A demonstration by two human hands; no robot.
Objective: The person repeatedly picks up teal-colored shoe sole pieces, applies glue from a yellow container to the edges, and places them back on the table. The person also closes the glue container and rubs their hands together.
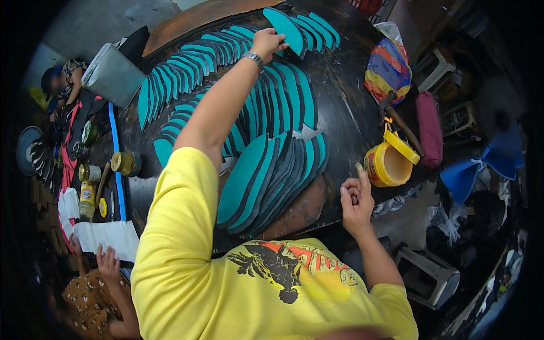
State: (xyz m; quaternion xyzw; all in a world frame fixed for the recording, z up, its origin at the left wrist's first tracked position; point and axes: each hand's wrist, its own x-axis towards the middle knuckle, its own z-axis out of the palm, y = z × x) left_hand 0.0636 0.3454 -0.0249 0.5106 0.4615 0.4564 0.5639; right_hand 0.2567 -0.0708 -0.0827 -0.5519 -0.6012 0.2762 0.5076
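Observation:
At the far side of the table, my left hand [268,44] reaches across with its fingers closed at the edge of a teal sole piece [285,29]. Several more teal sole pieces with dark grey undersides lie overlapped in long rows [181,68], and a fanned stack [246,175] of them lies near me. My right hand [357,204] is raised by the near edge, index finger stretched out, the other fingers partly curled, nothing visible in its grasp. A pale smear shows on that fingertip. Beside it stands a yellow tub [378,164] of pale paste, its lid tipped up.
Right of the rows lie a colourful plastic bag [388,71], a hammer [401,122] and a dark pink pouch [429,130]. Jars [126,163], a blue strip [115,141] and a metal box [113,75] are at left. Two other people sit along the left side.

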